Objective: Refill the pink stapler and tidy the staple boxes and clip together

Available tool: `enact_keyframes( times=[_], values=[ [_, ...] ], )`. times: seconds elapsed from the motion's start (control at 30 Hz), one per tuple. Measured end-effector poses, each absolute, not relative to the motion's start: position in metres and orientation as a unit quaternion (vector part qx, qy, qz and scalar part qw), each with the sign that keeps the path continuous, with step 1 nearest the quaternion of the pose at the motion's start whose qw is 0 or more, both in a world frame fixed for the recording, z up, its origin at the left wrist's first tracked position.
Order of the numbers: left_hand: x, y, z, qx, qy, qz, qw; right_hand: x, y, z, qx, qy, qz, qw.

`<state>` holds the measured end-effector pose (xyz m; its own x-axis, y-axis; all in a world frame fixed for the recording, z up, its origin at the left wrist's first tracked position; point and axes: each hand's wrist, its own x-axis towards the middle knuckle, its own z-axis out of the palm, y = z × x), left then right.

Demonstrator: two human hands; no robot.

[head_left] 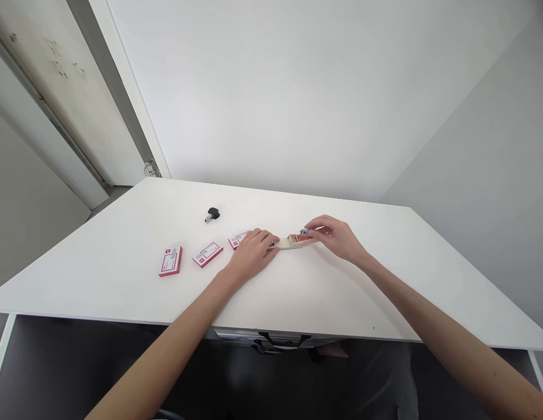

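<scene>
My left hand (pixel 253 254) lies on the tabletop with its fingers closed over the left end of a narrow, cream-coloured opened box (pixel 290 242). Small silvery metal shows by its fingertips. At the box's right part are a small compartment and an orange-red section. My right hand (pixel 337 236) pinches a small silvery piece (pixel 305 231), which looks like a staple strip, just over that section. The right fingers partly hide the box's right end. Beside my left hand a red-and-white small box (pixel 236 239) is partly covered.
Two more red-and-white boxes, one tilted (pixel 207 255) and one farther left (pixel 170 261), lie on the white table (pixel 306 297). Behind them is a small black stapler-like thing (pixel 212 214). A wall (pixel 289 116) rises behind the table; black drawer handles (pixel 284 340) show below its front edge.
</scene>
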<state>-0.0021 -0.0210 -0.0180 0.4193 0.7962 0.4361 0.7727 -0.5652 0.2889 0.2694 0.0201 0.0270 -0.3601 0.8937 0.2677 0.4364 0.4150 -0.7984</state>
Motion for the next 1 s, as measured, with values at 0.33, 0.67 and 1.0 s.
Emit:
enact_keyframes(
  times=[0.33,0.67,1.0],
  values=[
    [-0.002,-0.021,-0.019,0.842,0.468,0.269,0.023,0.272,0.023,0.023,-0.437,-0.774,0.299,0.346],
    [-0.002,-0.02,-0.019,0.843,0.466,0.266,0.028,0.276,0.012,0.016,-0.423,-0.838,0.183,0.293],
    [-0.001,-0.022,-0.014,0.833,0.486,0.256,0.066,0.316,0.009,0.014,-0.573,-0.709,0.228,0.342]
  ],
)
